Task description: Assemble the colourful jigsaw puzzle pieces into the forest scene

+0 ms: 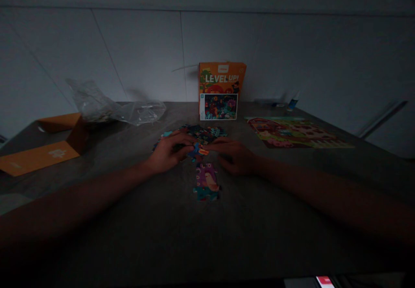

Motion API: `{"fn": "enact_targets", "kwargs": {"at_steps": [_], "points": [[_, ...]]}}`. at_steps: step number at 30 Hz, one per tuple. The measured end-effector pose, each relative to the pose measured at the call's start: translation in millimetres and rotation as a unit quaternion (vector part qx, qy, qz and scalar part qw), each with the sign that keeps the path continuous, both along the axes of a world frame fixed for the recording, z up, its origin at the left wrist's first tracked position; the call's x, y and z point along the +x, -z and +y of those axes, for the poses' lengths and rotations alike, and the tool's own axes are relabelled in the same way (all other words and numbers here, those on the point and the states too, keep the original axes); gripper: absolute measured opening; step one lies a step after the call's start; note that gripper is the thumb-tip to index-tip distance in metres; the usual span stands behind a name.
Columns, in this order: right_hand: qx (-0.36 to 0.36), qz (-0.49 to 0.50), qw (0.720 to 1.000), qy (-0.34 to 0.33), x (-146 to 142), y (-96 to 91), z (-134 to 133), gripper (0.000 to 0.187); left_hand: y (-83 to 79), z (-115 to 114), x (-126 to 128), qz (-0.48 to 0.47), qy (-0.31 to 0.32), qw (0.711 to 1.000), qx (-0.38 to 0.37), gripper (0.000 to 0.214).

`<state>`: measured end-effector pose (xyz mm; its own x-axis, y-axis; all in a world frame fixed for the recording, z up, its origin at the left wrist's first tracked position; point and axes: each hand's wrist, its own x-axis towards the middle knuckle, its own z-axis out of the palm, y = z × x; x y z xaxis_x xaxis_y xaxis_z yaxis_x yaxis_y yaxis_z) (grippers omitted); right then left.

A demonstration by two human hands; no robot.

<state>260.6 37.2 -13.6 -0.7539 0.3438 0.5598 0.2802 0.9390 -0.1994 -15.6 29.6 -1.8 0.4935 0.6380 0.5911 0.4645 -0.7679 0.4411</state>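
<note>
In the dim head view, a blue and orange puzzle piece [196, 150] lies between my two hands. My left hand [168, 151] is closed, its thumb and fingers pinching the piece from the left. From the right, my right hand [238, 155] has its fingers bent inward, the fingertips at the piece's orange edge; its exact grip is hard to see. Just nearer to me, a joined purple and teal puzzle section [206, 182] with a pale figure rests on the table. Behind my hands spreads a pile of loose puzzle pieces [202, 131], partly hidden by them.
An orange box [222, 78] stands against the wall with a picture card [220, 106] before it. At left are an open orange box part [42, 158] and clear plastic bags [142, 112]. A farm picture [298, 132] lies at right, near a small blue-labelled item [292, 103].
</note>
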Motion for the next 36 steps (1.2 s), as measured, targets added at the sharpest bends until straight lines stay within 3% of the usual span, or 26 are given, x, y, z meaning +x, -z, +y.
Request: {"fn": "enact_targets", "kwargs": {"at_steps": [16, 19, 23, 26, 30, 36], "points": [[0.003, -0.005, 1.000, 0.008, -0.6, 2.2, 1.5, 0.060, -0.8, -2.0, 1.4, -0.007, -0.028, 0.999, -0.025, 0.023], [0.010, -0.001, 0.999, 0.050, -0.6, 4.3, 2.8, 0.057, -1.3, 0.8, 1.5, -0.053, -0.125, 0.990, -0.047, 0.022], [0.000, 0.005, 0.995, 0.100, -0.3, 5.8, 5.2, 0.051, -1.6, 11.3, -2.1, -0.115, -0.293, 0.944, -0.095, 0.018], [-0.004, 0.004, 0.994, 0.109, -0.2, 5.4, 5.9, 0.048, -1.5, 18.0, -5.5, -0.081, -0.356, 0.925, -0.102, 0.016], [-0.009, 0.000, 0.994, 0.110, -0.2, 6.1, 7.5, 0.047, 0.9, 19.6, -6.8, 0.003, -0.385, 0.921, -0.061, 0.017], [0.001, -0.011, 0.995, 0.095, -1.2, 9.3, 12.3, 0.041, 8.1, 10.1, 0.1, 0.116, -0.327, 0.937, 0.021, 0.021]]}}
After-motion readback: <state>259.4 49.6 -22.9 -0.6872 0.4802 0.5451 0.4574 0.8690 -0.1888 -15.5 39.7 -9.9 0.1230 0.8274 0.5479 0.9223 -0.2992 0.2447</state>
